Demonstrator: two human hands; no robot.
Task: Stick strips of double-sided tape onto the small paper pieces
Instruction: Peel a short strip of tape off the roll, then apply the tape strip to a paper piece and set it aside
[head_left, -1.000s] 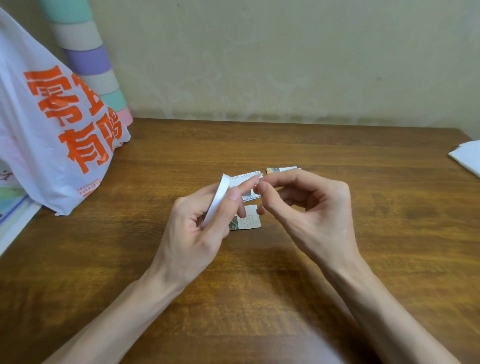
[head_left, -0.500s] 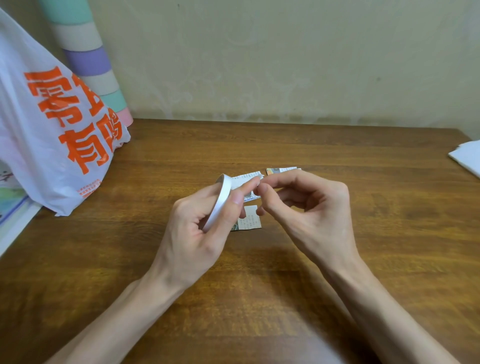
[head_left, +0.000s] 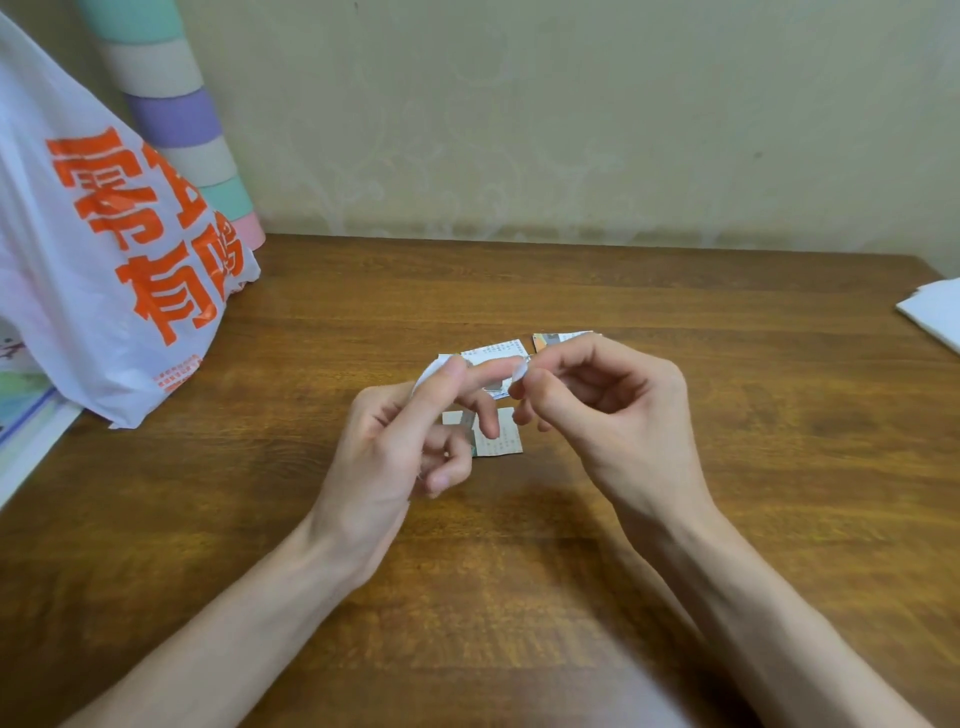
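Tape roll (head_left: 425, 373) is held in the left hand (head_left: 400, 447) above the middle of a wooden table (head_left: 519, 597). Only a thin white sliver is seen, just left of the raised thumb, and the rest is hidden behind the hand. The left index finger is stretched rightward, and the ring and little fingers are curled in. A small whitish tape end (head_left: 519, 371) is pinched between the thumb and forefinger tips of the right hand (head_left: 613, 415), whose other fingers are loosely bent. Both sets of fingertips almost touch.

Half a second ago the roll was seen edge-on as a full white band across the left palm. Now it is mostly covered, and the left index finger has been extended further.

The strip between roll and right fingertips appears to run left to right, but most of it is hidden. Three small paper pieces lie flat beneath the hands: one behind the left fingers (head_left: 496, 353), one behind the right hand (head_left: 558, 340), and one nearer (head_left: 501, 441).
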